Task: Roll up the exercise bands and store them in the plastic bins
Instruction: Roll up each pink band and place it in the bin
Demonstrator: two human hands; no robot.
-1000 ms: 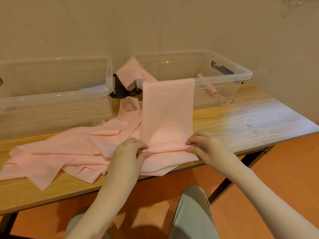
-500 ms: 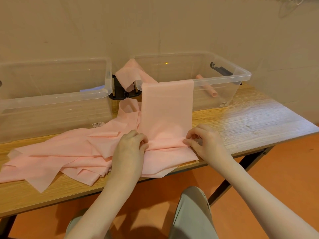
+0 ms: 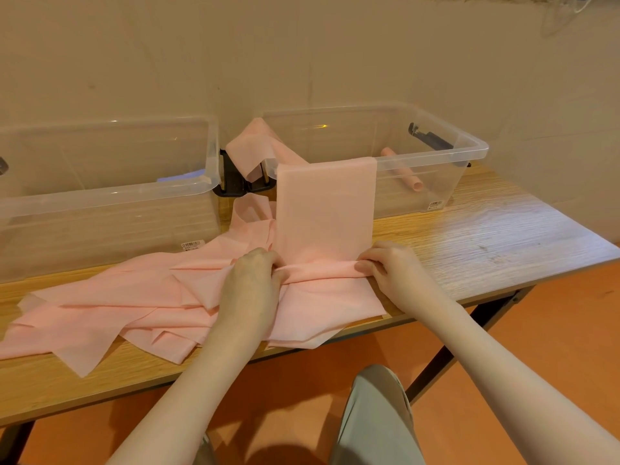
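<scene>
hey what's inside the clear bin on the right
A rolled pink band lies on the floor of the right bin. A flat pink band drapes over its front rim, hiding part of the inside.

Your single head-worn camera is looking forward and down, closely, over the bench (image 3: 486, 236) edge, facing the wall (image 3: 302, 55) behind.

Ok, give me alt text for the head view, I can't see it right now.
Both hands, left and right, pinch a started roll in a pink band on a wooden table. The band drapes over the rim of the right clear bin, which holds a rolled band; a left bin stands beside it.
</scene>
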